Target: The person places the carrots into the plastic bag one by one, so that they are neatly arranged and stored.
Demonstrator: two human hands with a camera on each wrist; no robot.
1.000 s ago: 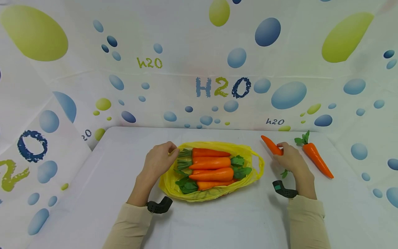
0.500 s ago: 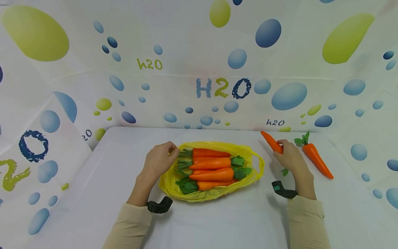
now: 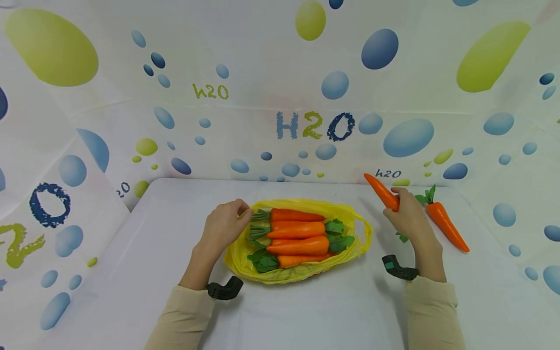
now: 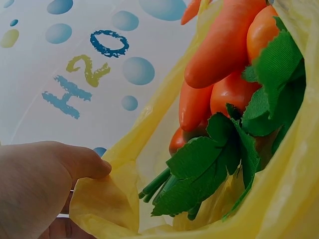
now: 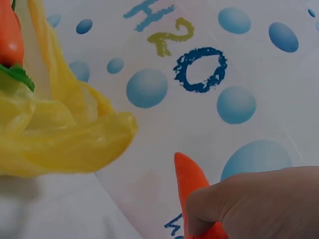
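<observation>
My left hand (image 3: 225,222) pinches the left edge of a yellow plastic bag (image 3: 232,255), thumb over the film in the left wrist view. Inside the wide-mouthed bag lie several orange carrots (image 3: 299,245) with green tops, side by side. On the right, my right hand (image 3: 409,214) grips a carrot (image 3: 381,190) by its thick end, its bare tip pointing up and to the left. Leaves of that carrot show below the palm; the part between is hidden by the hand. The right wrist view shows the thumb across the carrot.
Another carrot (image 3: 447,226) with a leafy top lies on the white table (image 3: 306,321), right of my right hand. One loop handle (image 3: 366,236) of the bag sticks out on its right side. A white sheet with blue and green spots (image 3: 334,85) stands behind the table.
My right hand has raised the carrot, its tip moving up and a little to the left. The left hand and the bag stay where they were.
</observation>
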